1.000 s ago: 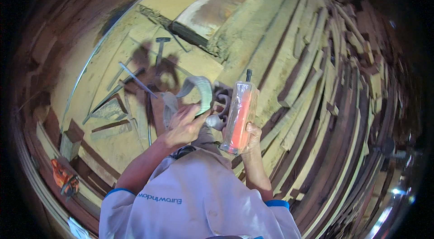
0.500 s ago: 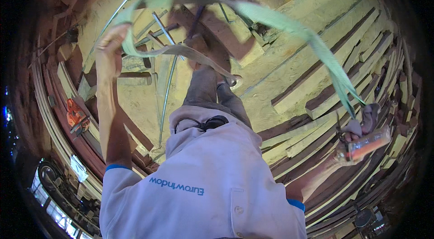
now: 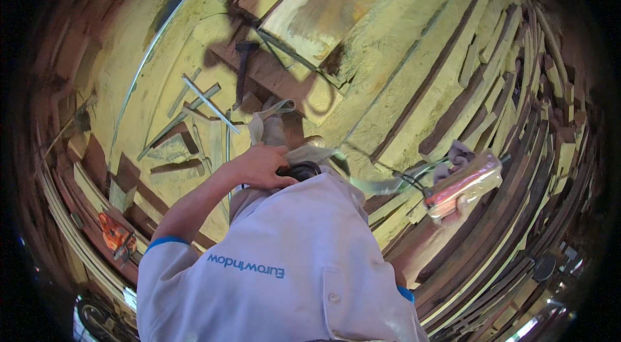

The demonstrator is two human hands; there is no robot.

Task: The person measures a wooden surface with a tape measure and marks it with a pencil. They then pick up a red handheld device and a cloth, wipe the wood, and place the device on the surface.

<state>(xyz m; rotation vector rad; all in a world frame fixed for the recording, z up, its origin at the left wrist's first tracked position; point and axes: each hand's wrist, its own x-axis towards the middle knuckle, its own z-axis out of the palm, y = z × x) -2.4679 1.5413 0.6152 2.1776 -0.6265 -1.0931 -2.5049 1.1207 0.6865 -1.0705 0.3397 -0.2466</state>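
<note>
My left hand [image 3: 259, 167] is at my chest, over the collar of my white shirt [image 3: 291, 264]. Its fingers are closed on a pale green strap [image 3: 310, 155] beside a small black round part [image 3: 305, 171]. The strap runs on to the right toward my right hand [image 3: 456, 158]. That hand is held out to the side and grips an orange and clear box-shaped device [image 3: 466, 185] with dark cables at its near end. The device hides most of the right hand.
Long wooden planks [image 3: 414, 83] lie side by side below me and stack up toward the right. A hammer [image 3: 243, 67], thin metal bars [image 3: 208, 104] and short wood blocks [image 3: 123, 180] lie on the boards at left. An orange tool [image 3: 116, 236] sits at lower left.
My left arm, raised high with the strap stretched overhead half a second ago, has come down to my chest. The strap now hangs slack. The right hand still holds the device out to the right.
</note>
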